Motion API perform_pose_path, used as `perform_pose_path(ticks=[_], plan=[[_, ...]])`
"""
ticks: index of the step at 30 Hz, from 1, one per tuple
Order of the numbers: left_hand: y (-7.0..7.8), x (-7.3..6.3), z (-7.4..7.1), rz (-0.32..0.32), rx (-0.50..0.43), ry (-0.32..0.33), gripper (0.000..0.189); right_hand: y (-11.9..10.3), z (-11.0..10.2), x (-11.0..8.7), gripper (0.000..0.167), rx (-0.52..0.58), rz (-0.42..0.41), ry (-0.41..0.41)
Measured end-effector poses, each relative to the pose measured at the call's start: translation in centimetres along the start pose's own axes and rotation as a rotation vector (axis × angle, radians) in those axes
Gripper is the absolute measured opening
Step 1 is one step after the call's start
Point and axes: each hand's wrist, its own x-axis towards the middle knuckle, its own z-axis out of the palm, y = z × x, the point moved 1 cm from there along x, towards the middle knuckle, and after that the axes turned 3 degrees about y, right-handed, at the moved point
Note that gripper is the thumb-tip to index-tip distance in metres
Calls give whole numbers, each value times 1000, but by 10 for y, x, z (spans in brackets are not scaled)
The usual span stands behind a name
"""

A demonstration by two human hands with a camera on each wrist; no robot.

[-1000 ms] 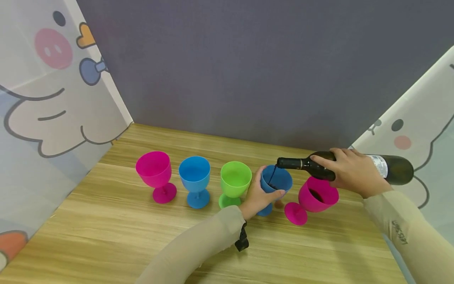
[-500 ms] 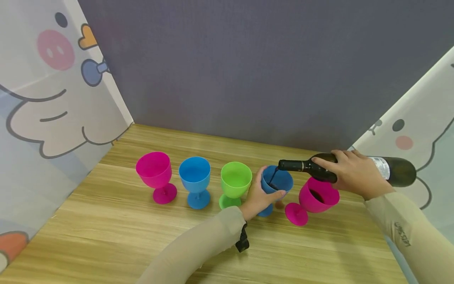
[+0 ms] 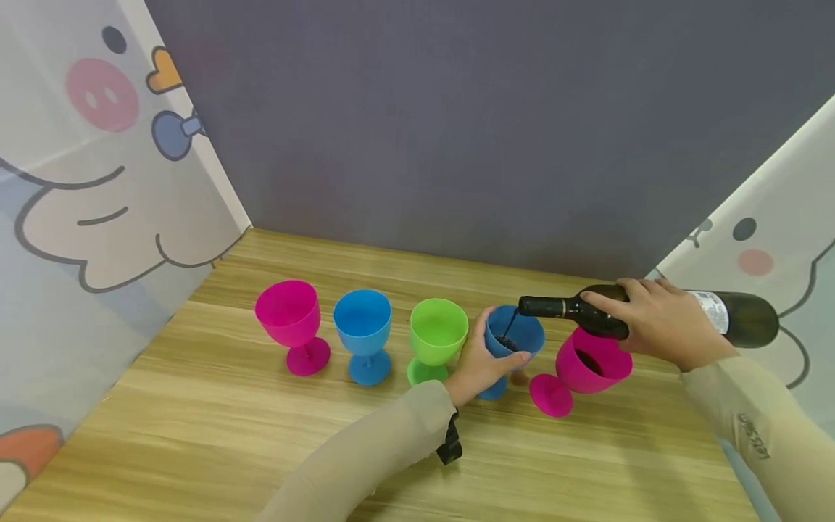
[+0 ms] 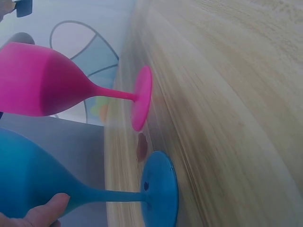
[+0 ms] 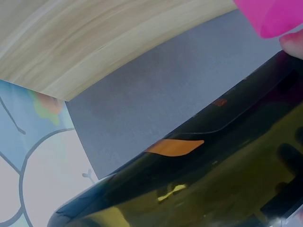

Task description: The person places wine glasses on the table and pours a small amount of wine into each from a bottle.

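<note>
My right hand (image 3: pixel 665 322) grips a dark wine bottle (image 3: pixel 746 319) around its shoulder and holds it nearly level. Its mouth sits over the rim of a blue goblet (image 3: pixel 530 337), and a thin dark stream runs down into the cup, where dark liquid has pooled. Around that goblet's bowl curls my left hand (image 3: pixel 479 366), thumb on the near side. In the left wrist view the blue goblet's foot (image 4: pixel 161 189) stands on the wood. The bottle's body (image 5: pixel 189 179) fills much of the right wrist view. Beneath the bottle, a pink goblet (image 3: pixel 590 366) holds dark liquid.
Left of my left hand stand a green goblet (image 3: pixel 438 337), another blue goblet (image 3: pixel 362 326) and another pink goblet (image 3: pixel 290 319) on the wooden table (image 3: pixel 196 435). A small dark spill (image 4: pixel 142 146) lies between two goblet feet. A grey panel (image 3: pixel 457 130) rises behind.
Dark liquid keeps streaming from the bottle into the blue goblet. Both hands keep their hold, and the whole head view has shifted slightly.
</note>
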Motion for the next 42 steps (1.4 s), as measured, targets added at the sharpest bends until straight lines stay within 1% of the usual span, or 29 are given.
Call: perform_pose_path(ticks=[2, 8, 17, 23, 27, 32, 37, 42], plan=[[1, 0, 1, 6, -4, -5, 88, 1, -2, -1, 102, -3, 1, -4], [0, 0, 1, 5, -5, -5, 87, 2, -2, -2, 104, -14, -24, 20], [1, 0, 1, 25, 4, -10, 89, 3, -4, -3, 104, -26, -38, 54], [1, -1, 1, 16, 9, -19, 88, 3, -6, -2, 101, -16, -15, 28], [1, -3, -2, 8, 14, -17, 87, 0, -5, -1, 100, -8, -5, 22], [1, -3, -3, 7, 14, -19, 86, -2, -6, -2, 100, 2, 18, -10], [3, -3, 0, -2, 19, -42, 87, -2, -10, -4, 101, -1, 26, 3], [4, -1, -1, -6, 41, -11, 89, -3, -11, 1, 97, 13, 37, -6]])
